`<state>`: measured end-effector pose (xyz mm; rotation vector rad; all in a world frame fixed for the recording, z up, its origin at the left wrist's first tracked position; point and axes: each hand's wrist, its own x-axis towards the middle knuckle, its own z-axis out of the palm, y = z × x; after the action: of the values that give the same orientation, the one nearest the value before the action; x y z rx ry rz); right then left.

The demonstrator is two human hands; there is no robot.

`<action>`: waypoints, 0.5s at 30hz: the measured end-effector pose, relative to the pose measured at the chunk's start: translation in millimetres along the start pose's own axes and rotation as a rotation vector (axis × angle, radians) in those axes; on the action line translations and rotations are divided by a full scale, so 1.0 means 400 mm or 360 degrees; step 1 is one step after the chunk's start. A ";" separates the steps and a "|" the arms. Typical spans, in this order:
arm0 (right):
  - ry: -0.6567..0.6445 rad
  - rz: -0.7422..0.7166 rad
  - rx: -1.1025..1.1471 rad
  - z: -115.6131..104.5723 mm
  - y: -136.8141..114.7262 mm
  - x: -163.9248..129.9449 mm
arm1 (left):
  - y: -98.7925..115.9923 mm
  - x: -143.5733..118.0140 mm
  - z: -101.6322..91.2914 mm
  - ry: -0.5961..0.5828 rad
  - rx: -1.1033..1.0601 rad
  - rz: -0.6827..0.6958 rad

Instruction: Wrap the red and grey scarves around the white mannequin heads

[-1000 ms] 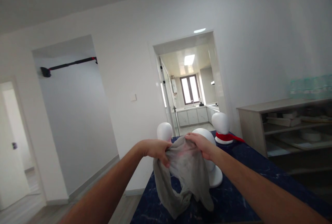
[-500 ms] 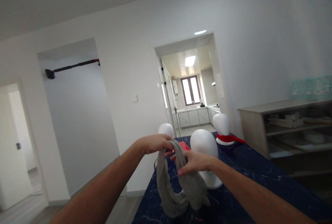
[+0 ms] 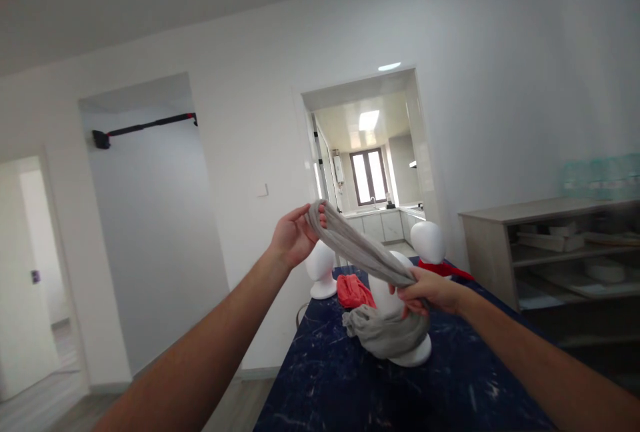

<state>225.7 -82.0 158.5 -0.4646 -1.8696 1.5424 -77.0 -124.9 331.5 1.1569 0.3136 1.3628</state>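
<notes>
A grey scarf [image 3: 360, 245] stretches between my two hands in front of the nearest white mannequin head [image 3: 384, 295]. My left hand [image 3: 295, 235] is raised, closed on the scarf's looped upper end. Lower down to the right, my right hand [image 3: 433, 291] grips the other end of the stretched part, close beside the head. More of the scarf bunches low across the front of the head's neck; the far side of the neck is hidden. The scarf and my right hand cover part of this head. Its white base rests on the dark blue marbled table [image 3: 345, 379].
A crumpled coral-red cloth [image 3: 353, 291] lies behind the near head. Farther back stand two more white mannequin heads, one at left [image 3: 321, 267] and one at right [image 3: 429, 242] with a red scarf [image 3: 457, 271] at its base. A wooden shelf unit [image 3: 483, 235] stands at right.
The scarf hung as a loop from both hands; now it is drawn out tight, with part bunched at the near head's neck. My left hand rose, and my right hand moved right.
</notes>
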 end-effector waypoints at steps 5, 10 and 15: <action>0.0184 0.0048 -0.0234 -0.121 -0.110 -0.082 | 0.027 0.020 -0.025 0.0063 0.0010 0.0256; 0.0279 0.0118 -0.0390 -0.195 -0.197 -0.150 | 0.023 0.041 -0.037 0.0104 -0.0014 0.0365; 0.0343 0.0242 -0.0228 -0.290 -0.207 -0.204 | -0.008 0.065 -0.070 0.0130 -0.0163 0.0320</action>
<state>374.6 -70.4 226.7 -0.8224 -1.8167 1.3966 -89.5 -89.0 327.4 1.0708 0.1869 1.5867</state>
